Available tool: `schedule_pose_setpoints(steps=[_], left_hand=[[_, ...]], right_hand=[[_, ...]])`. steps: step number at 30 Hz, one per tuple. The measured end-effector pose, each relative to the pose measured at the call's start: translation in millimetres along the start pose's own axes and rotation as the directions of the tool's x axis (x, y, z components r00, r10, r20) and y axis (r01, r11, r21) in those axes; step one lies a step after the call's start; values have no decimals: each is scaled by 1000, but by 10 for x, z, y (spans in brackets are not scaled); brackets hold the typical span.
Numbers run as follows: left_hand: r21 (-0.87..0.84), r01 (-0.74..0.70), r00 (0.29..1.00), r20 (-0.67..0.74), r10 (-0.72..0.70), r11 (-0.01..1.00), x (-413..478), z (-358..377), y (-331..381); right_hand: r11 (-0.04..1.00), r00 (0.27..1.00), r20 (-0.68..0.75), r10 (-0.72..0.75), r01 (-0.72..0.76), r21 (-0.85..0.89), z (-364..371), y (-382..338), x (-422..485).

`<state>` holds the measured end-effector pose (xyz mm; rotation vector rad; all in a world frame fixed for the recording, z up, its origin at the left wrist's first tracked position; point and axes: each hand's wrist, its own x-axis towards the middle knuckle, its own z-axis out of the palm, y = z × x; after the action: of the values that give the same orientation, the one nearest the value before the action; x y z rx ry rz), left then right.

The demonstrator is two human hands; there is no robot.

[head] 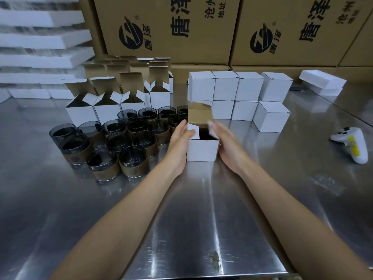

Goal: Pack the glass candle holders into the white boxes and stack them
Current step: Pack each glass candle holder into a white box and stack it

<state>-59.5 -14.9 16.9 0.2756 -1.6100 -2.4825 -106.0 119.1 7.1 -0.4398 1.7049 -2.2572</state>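
Observation:
A small white box (202,150) stands on the steel table in the middle, its brown lid flap up and a dark glass candle holder (206,134) inside. My left hand (180,140) lies flat against the box's left side, fingers straight, touching the small left flap. My right hand (224,138) lies against the right side, fingers straight over the right flap. Several dark glass candle holders (132,158) with brown bands stand to the left. Open white boxes (107,112) stand behind them. Closed white boxes (238,93) are stacked two high behind the box.
Large brown cartons (171,29) form a wall at the back. White foam trays (40,39) are piled at the back left, and a white foam piece (323,81) lies at the right. A white game controller (352,143) rests on the table at the right.

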Motion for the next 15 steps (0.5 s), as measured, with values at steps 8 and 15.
schedule_pose_setpoints(steps=[8, 15], left_hand=[[-7, -7, 997, 70, 8, 1000, 2, -24, 2], [-26, -86, 984, 152, 88, 996, -11, -56, 21]], right_hand=[[1000, 1000, -11, -20, 20, -13, 28, -12, -16], [996, 996, 56, -67, 64, 65, 32, -9, -19]])
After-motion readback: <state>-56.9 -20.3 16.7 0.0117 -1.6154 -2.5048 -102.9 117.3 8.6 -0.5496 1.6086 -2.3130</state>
